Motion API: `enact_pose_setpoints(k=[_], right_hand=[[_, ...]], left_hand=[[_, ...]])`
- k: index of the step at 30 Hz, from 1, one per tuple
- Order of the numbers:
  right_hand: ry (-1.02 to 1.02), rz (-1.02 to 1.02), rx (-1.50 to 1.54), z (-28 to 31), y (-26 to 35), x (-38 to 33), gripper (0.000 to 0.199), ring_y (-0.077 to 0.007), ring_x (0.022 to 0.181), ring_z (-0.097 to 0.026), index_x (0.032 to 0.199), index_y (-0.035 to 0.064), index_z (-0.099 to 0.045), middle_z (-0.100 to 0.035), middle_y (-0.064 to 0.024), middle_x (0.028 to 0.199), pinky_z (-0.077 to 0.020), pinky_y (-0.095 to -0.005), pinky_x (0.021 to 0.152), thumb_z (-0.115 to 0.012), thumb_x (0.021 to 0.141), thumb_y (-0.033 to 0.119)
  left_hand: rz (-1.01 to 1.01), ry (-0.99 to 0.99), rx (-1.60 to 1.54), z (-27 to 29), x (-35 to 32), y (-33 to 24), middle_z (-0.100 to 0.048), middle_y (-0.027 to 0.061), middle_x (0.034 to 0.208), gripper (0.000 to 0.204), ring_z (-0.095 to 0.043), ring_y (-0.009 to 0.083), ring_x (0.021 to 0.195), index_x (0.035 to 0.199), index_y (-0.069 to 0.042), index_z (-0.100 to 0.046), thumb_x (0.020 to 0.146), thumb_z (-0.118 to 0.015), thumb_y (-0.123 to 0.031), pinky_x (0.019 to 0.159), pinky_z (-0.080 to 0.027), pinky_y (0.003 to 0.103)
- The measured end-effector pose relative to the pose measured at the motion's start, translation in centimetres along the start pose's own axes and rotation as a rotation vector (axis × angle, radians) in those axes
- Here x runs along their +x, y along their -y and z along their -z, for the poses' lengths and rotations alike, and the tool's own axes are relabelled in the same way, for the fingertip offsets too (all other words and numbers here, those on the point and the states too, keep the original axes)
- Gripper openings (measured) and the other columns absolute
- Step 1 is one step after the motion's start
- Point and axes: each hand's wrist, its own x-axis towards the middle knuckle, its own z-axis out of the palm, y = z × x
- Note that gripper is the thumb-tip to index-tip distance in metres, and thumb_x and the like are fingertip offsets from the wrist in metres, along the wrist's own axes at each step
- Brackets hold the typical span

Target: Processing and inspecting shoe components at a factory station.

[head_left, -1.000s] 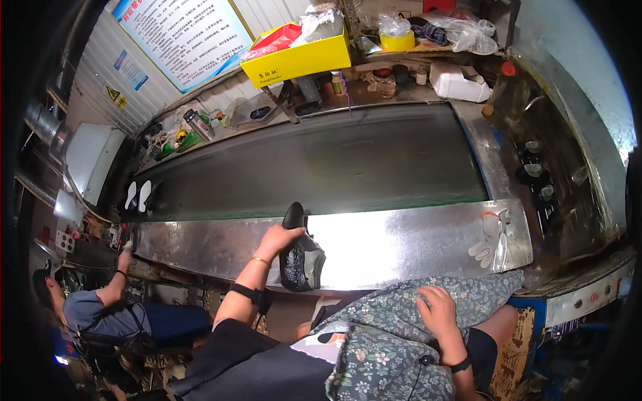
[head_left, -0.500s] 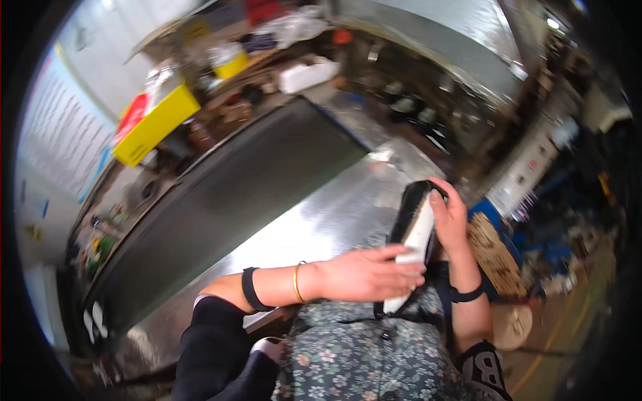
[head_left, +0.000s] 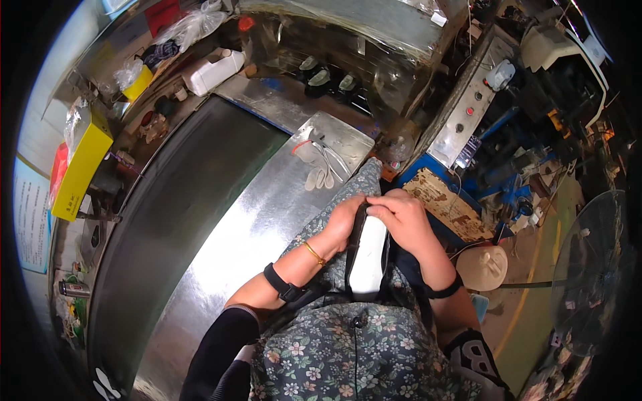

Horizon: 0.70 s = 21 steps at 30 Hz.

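Observation:
In front of my apron lies a black shoe upper (head_left: 353, 250) with a white sole-shaped underside (head_left: 368, 260) turned up toward me. My left hand (head_left: 346, 219) wraps the far end from the left side. From the right, my right hand (head_left: 403, 217) pinches the edge at that same end, its thumb and fingers meeting the left fingertips. The fingers hide the far tip. Beyond my hands, a pale work glove (head_left: 314, 166) and pincers with light handles (head_left: 332, 155) rest on a metal plate (head_left: 354, 137).
A dark conveyor belt (head_left: 180, 200) curves along the left beside a shiny metal surface (head_left: 214, 257). Several dark shoes (head_left: 319, 78) sit in the machine ahead. A button panel (head_left: 461, 127), a round stool (head_left: 483, 269) and a fan (head_left: 592, 274) stand right. A yellow box (head_left: 85, 167) is far left.
My left hand has moved from the shoe's white underside to its far end. My right hand now pinches there too. The shoe has shifted left and stands straighter, and the view has turned right.

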Motion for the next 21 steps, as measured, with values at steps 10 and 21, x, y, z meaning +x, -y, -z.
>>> enact_pose_setpoints(k=[10, 21], right_hand=[[-0.007, -0.504, 0.599, -7.9, -3.6, -8.3, 0.024, -0.0072, 0.082, -0.058, 0.106, -0.0043, -0.066, -0.067, 0.0002, 0.088, -0.0487, -0.0252, 0.075, -0.052, 0.102, 0.015], [0.172, -0.666, 0.379, -10.4, -1.8, -5.9, 0.057, -0.0353, 0.097, -0.066, 0.117, -0.0064, -0.059, -0.067, -0.0248, 0.103, -0.0498, -0.0397, 0.086, -0.028, 0.106, 0.041]], left_hand=[[-0.309, 0.078, 0.404, 4.9, -1.5, -0.1, -0.063, 0.0015, 0.101, 0.036, -0.057, 0.0108, 0.090, 0.128, -0.006, -0.054, 0.094, -0.064, -0.014, 0.082, -0.049, 0.027], [-0.232, 0.102, 0.405, 5.3, -1.2, 0.9, -0.059, 0.0035, 0.112, 0.037, -0.053, 0.0130, 0.105, 0.127, -0.005, -0.052, 0.095, -0.065, -0.017, 0.094, -0.043, 0.028]])
